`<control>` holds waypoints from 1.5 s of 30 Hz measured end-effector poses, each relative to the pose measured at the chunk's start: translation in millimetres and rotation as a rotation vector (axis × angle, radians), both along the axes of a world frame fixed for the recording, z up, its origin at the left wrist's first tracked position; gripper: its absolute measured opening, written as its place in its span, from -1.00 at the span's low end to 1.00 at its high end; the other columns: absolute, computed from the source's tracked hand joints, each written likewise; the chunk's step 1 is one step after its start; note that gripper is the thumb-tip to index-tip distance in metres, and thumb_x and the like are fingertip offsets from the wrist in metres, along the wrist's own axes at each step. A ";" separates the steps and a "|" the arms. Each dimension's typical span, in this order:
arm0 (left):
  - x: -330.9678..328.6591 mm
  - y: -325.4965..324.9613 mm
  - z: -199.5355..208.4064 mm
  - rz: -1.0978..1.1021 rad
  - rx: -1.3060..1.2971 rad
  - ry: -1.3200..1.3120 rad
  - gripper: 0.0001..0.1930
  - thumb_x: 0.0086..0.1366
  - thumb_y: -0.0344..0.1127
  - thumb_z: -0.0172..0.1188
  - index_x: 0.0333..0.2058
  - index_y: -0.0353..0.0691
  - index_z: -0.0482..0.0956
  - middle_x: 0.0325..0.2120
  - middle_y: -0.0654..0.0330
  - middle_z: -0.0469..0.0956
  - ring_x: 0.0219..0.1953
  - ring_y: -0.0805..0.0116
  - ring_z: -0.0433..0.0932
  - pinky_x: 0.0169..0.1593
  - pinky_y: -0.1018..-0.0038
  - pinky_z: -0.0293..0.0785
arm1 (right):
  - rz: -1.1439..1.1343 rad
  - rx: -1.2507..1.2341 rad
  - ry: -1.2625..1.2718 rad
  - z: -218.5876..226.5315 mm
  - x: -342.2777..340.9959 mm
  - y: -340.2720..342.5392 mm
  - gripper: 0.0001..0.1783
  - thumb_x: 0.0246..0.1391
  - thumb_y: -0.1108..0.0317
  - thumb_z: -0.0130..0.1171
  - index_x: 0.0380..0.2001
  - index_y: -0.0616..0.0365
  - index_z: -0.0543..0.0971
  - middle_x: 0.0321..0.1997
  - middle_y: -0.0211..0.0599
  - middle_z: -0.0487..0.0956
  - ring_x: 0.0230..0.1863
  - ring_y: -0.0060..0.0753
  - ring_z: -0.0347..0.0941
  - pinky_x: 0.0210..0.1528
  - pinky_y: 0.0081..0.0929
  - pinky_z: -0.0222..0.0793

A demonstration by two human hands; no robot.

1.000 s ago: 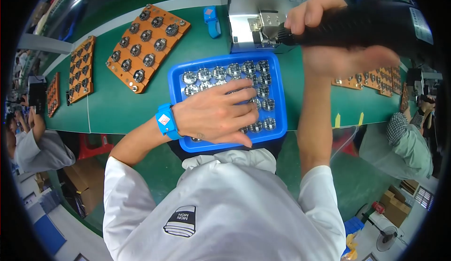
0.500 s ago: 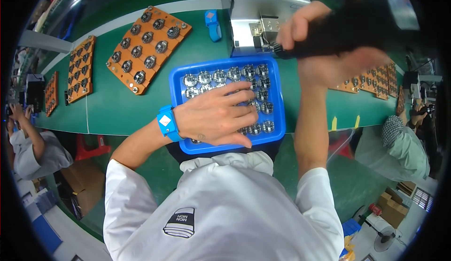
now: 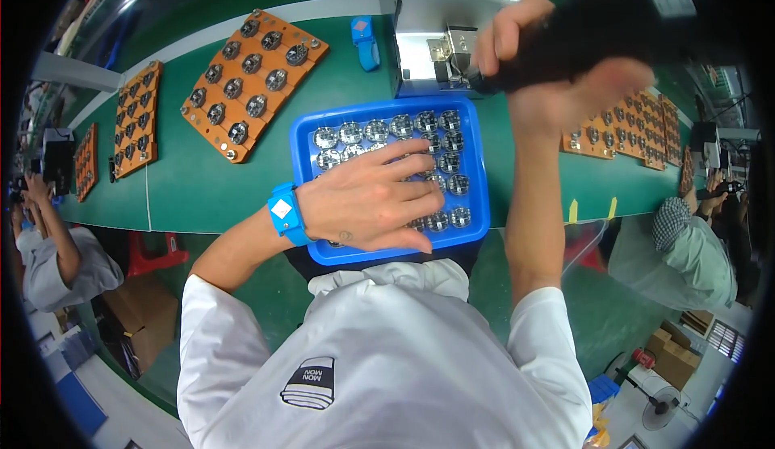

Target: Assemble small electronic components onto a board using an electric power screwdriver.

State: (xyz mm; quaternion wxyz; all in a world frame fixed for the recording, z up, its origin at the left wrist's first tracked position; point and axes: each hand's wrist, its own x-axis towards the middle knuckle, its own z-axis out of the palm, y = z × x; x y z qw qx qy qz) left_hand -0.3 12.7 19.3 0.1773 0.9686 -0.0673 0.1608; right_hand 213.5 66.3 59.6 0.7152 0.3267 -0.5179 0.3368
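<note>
My left hand (image 3: 375, 199), a blue strap on its wrist, lies palm down with fingers spread over the blue tray (image 3: 483, 158). Rows of small round black-and-silver modules (image 3: 401, 125) fill the tray, partly hidden beneath the hand. In my right hand (image 3: 557, 110), somewhat blurred, is a thick black electric screwdriver (image 3: 597, 37), its upper end rising toward the top right. Its tip is close to the metal screw feeder (image 3: 452, 52) behind the tray; whether they touch I cannot tell.
Orange fixture boards (image 3: 246, 86) holding round modules lie at left on the green bench; more boards (image 3: 638, 134) are at right. A blue wrist strap (image 3: 365, 44) rests beside the feeder. Other people sit at both sides. A red stool (image 3: 157, 253) stands below the bench.
The upper end of the screwdriver has swung up and to the left, with my right hand shifting slightly. My left hand remains in place over the tray.
</note>
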 end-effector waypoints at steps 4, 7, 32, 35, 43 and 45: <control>-4.2 -2.1 0.3 0.005 0.025 0.019 -0.45 0.29 0.23 0.19 -0.15 -0.23 0.58 -0.09 0.11 0.65 0.05 0.01 0.52 0.37 0.00 0.32 | -0.407 -0.729 -0.403 -2.2 8.9 -91.5 0.37 -0.08 -0.80 -0.20 0.41 0.23 0.06 -0.45 -0.12 0.49 -0.56 -0.22 0.47 -0.48 -0.23 0.49; -4.0 -2.0 -1.5 -0.006 0.023 0.032 -0.44 0.29 0.24 0.19 -0.19 -0.24 0.58 -0.09 0.10 0.66 0.04 0.01 0.52 0.40 0.00 0.29 | -0.464 -0.765 -0.360 -14.7 -5.0 -122.7 0.30 0.01 -0.76 -0.23 0.43 0.19 0.03 -0.45 -0.11 0.47 -0.57 -0.24 0.43 -0.49 -0.23 0.49; -1.8 -0.8 -4.5 0.005 -0.024 0.012 -0.48 0.30 0.21 0.20 -0.26 -0.23 0.59 -0.16 0.13 0.65 0.01 0.03 0.53 0.40 0.02 0.30 | -0.467 -0.963 -0.351 -55.7 -16.5 -132.6 0.23 -0.07 -0.78 -0.22 0.21 0.20 0.23 -0.56 -0.14 0.49 -0.63 -0.34 0.40 -0.54 -0.40 0.42; -0.8 -1.4 -4.4 0.001 -0.033 0.006 -0.48 0.31 0.21 0.20 -0.26 -0.23 0.59 -0.18 0.13 0.65 0.02 0.03 0.53 0.41 0.02 0.28 | -0.492 -0.953 -0.360 -56.7 -20.3 -133.3 0.23 -0.06 -0.78 -0.15 0.23 0.19 0.24 -0.55 -0.14 0.50 -0.61 -0.35 0.42 -0.52 -0.39 0.44; -3.1 -1.3 -2.4 0.022 -0.028 0.027 -0.48 0.33 0.21 0.19 -0.26 -0.24 0.59 -0.17 0.14 0.66 0.02 0.04 0.53 0.42 0.01 0.27 | -0.331 -0.899 -0.400 -27.1 -6.9 -125.4 0.33 0.00 -0.74 -0.13 0.48 0.18 0.01 -0.53 -0.16 0.47 -0.58 -0.26 0.43 -0.45 -0.24 0.49; -2.4 -1.4 -3.6 0.018 -0.015 -0.008 -0.47 0.33 0.22 0.19 -0.24 -0.24 0.59 -0.12 0.14 0.66 0.02 0.04 0.53 0.42 0.00 0.27 | -0.338 -0.791 -0.316 -8.7 1.3 -108.4 0.33 0.00 -0.74 -0.16 0.48 0.18 0.00 -0.51 -0.17 0.47 -0.57 -0.27 0.44 -0.44 -0.22 0.49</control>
